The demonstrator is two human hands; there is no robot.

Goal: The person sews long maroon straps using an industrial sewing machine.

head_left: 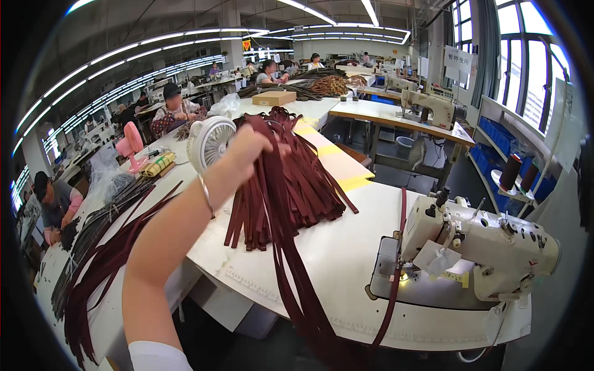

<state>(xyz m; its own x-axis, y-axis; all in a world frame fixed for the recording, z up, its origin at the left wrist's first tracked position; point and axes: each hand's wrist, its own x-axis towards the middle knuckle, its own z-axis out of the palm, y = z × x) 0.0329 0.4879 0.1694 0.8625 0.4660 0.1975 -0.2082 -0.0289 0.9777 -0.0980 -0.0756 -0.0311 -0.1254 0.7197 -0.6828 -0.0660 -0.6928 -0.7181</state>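
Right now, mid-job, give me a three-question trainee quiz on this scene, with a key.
1. True or false: the pink fan appears left of the white fan.
2. What does the left hand hold?
A) scissors
B) maroon straps
C) a thread cone
3. Fill in: the sewing machine stands to the ___ of that hand.

Key: 1. True. 2. B. 3. right.

head-worn left fisheye | from above | looks forward and down | worktable [337, 263] close
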